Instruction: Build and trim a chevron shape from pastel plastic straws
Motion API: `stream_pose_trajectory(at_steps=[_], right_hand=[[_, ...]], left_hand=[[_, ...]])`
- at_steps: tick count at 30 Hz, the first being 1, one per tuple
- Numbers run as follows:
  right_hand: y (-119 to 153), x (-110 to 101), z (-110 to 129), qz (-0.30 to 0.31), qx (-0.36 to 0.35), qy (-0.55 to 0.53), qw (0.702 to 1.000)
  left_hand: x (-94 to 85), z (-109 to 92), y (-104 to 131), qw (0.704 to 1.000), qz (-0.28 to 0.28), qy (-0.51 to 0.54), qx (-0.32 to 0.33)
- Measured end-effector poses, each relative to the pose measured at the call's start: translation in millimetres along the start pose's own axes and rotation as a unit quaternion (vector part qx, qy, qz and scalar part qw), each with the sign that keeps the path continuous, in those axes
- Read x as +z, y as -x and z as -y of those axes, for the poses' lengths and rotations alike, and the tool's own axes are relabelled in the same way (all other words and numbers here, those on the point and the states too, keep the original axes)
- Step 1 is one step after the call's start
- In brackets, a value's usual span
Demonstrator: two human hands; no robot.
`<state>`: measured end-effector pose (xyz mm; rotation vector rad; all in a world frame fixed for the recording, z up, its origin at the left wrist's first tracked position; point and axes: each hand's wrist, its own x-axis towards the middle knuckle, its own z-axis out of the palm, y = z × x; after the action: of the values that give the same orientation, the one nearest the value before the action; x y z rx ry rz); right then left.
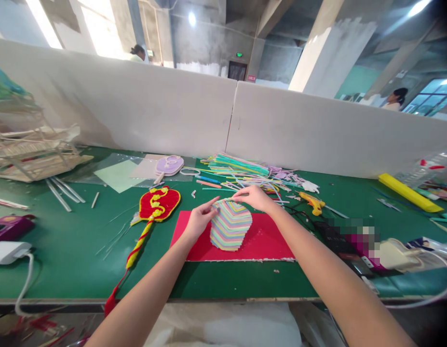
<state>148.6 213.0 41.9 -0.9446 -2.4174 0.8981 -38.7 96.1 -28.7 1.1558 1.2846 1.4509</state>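
A rounded panel of pastel zigzag stripes [231,229], apparently built from narrow strips, is held over a red sheet [270,236]. At its upper left edge my left hand [203,217] is closed, thumb and fingers pinching the rim. My right hand [254,197] pinches a thin pale strip [226,199] at the top edge, which seems to follow the rim between both hands. Whether that strip is fixed to the panel I cannot tell. Left of the sheet lies a red fan [160,202] with yellow trim, a wrapped handle and a red tassel.
Loose coloured strips [237,166] lie behind my hands, beside a small purple fan [169,165]. To the right are a yellow glue gun [313,202], a black phone-like device [339,241] and cables. A stick model [31,149] stands left; a white partition [165,111] runs behind.
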Motion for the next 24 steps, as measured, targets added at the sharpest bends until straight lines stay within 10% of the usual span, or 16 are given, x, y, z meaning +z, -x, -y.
stream_pose_trajectory(at_steps=[24], right_hand=[[3.2,3.4,-1.8,-0.002,0.000,-0.014,1.000]], left_hand=[[-2.2,6.6,-1.3,1.000,0.002,-0.019,0.005]])
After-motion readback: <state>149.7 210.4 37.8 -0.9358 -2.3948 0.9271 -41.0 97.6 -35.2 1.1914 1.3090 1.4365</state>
